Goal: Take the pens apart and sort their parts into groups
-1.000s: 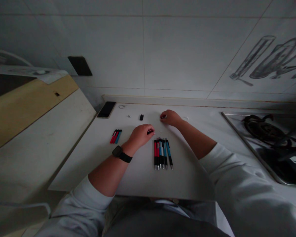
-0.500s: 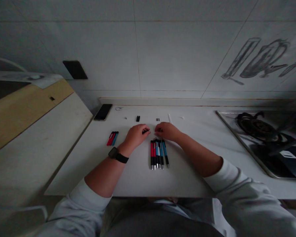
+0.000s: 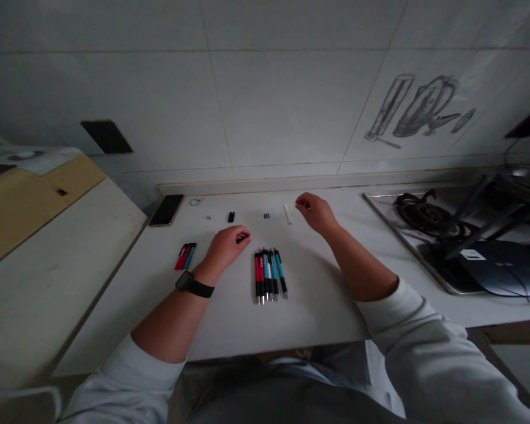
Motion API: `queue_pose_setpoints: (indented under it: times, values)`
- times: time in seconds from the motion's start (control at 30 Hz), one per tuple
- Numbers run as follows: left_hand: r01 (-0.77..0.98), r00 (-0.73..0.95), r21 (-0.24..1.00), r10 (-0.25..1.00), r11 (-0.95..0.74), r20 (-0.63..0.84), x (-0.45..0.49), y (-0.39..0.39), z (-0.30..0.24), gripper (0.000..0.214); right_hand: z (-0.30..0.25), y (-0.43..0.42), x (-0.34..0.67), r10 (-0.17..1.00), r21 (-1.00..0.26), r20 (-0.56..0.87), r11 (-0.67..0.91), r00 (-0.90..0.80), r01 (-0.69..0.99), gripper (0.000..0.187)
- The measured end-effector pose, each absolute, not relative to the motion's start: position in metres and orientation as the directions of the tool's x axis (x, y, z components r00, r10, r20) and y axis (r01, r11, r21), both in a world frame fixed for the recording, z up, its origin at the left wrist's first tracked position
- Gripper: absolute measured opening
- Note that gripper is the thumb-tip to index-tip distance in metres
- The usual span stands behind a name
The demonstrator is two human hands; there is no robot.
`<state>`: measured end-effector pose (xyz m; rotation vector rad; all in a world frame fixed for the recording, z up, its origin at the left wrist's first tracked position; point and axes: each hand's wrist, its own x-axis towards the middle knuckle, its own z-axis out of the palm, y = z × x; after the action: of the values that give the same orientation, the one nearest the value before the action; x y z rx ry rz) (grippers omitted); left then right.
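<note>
Fine handwork, I think: my left hand [image 3: 226, 248] holds a black piece [image 3: 243, 239]; my right hand's [image 3: 317, 213] grip I can't tell; precision next.

sleeves [image 3: 424, 347]: pale grey, creased, loose | watch [image 3: 184, 281], left wrist: dark, squarish face (band [image 3: 202, 289] plain black)

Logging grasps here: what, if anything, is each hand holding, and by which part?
The left hand holds a small black piece, by which part cannot be told. Whether the right hand holds anything is unclear.

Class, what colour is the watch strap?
The watch strap is black, seen best in the head view.
</note>
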<state>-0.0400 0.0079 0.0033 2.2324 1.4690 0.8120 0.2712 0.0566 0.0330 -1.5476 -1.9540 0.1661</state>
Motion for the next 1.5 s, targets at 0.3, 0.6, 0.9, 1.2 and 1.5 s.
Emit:
queue_pose_setpoints:
  times: [0.3,0.6,0.9,1.2,1.5]
  values:
    - [0.708,0.298,0.581,0.916,-0.402,0.27,-0.041,0.009,0.002,0.009,-0.013,0.091,0.35,0.949,-0.469,0.233,-0.083,0.214,0.879,0.025]
    - [0.707,0.3,0.585,0.918,-0.397,0.26,-0.042,0.01,-0.002,0.01,-0.015,0.098,0.341,0.974,-0.29,0.22,0.015,0.051,0.957,0.033]
    - [0.709,0.295,0.586,0.92,-0.392,0.258,-0.041,0.009,0.0,0.008,-0.019,0.095,0.346,0.971,-0.287,0.236,0.04,0.031,0.957,0.033]
    - [0.721,0.303,0.571,0.919,-0.393,0.25,-0.04,0.008,0.002,0.008,-0.023,0.098,0.345,0.97,-0.31,0.237,0.018,0.06,0.95,0.033]
    - [0.714,0.323,0.565,0.911,-0.413,0.257,-0.041,0.009,0.001,0.009,-0.021,0.097,0.342,0.963,-0.333,0.268,0.076,0.017,0.94,0.032]
